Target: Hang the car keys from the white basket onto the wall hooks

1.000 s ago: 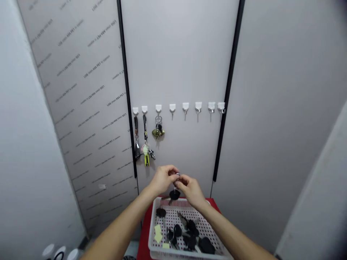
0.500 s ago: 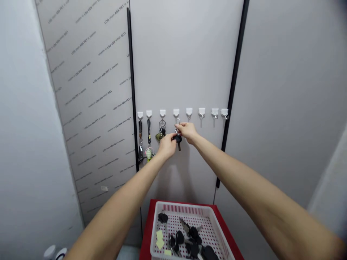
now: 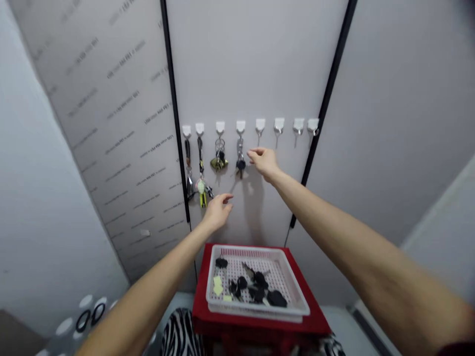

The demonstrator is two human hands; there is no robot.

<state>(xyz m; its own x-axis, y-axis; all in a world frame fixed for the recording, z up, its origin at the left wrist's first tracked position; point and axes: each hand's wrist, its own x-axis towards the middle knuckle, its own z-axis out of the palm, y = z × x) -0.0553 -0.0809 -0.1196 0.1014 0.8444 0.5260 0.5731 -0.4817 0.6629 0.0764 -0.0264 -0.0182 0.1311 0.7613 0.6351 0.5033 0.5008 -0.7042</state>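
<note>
A bunch of keys (image 3: 241,163) with a black-headed key hangs from the fourth white hook (image 3: 241,126) on the panel. My right hand (image 3: 264,162) is just to its right, thumb and fingers apart, holding nothing. Lower and to the left, my left hand (image 3: 218,211) is off the keys with its fingers spread and nothing in them. On the hook to the left hangs a key ring with an olive-green fob (image 3: 218,163). Further left hang a strap with a green and yellow keychain (image 3: 201,188) and a dark strap with keys (image 3: 188,160).
Several hooks to the right, such as one white hook (image 3: 279,125), carry no keys. Below, a white perforated basket (image 3: 302,309) with black-headed keys (image 3: 260,281) and yellow paper notes (image 3: 217,285) stands on a red stool (image 3: 315,324). Scissors handles (image 3: 90,316) show at lower left.
Both hands have let go of the keys, which now hang from the fourth hook. My left hand has dropped down and left; my right has drawn back rightward. The view has tilted down.
</note>
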